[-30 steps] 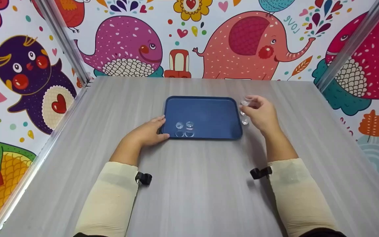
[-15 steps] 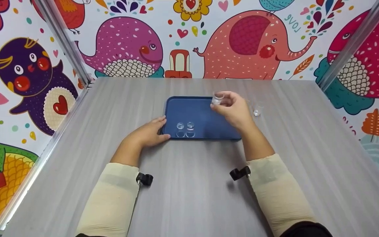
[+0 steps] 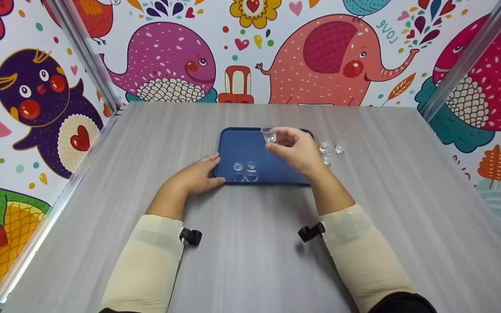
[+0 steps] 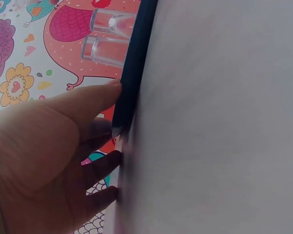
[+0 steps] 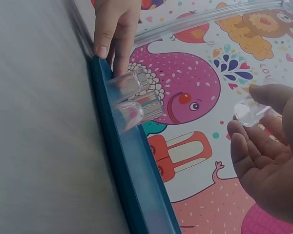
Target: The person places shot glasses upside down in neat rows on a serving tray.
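My right hand (image 3: 297,150) pinches a small clear shot glass (image 3: 268,134) between thumb and fingers, raised over the blue tray (image 3: 276,167). In the right wrist view the held shot glass (image 5: 249,112) is apart from the tray's rim (image 5: 115,146). Two more shot glasses stand side by side at the tray's front left, a left one (image 3: 238,171) and a right one (image 3: 252,171). My left hand (image 3: 195,174) rests at the tray's left end, thumb on the near corner and fingers along the side. The left wrist view shows the thumb (image 4: 95,97) touching the rim.
Three clear shot glasses stand close together on the grey table (image 3: 242,243) just right of the tray, one (image 3: 341,144) at the outer side. Behind the table rises a wall (image 3: 246,56) printed with cartoon animals. Metal posts (image 3: 463,61) mark the corners.
My right hand has picked up a shot glass from the group at the right and carried it leftward over the tray. The left hand has stayed at the tray's left end.
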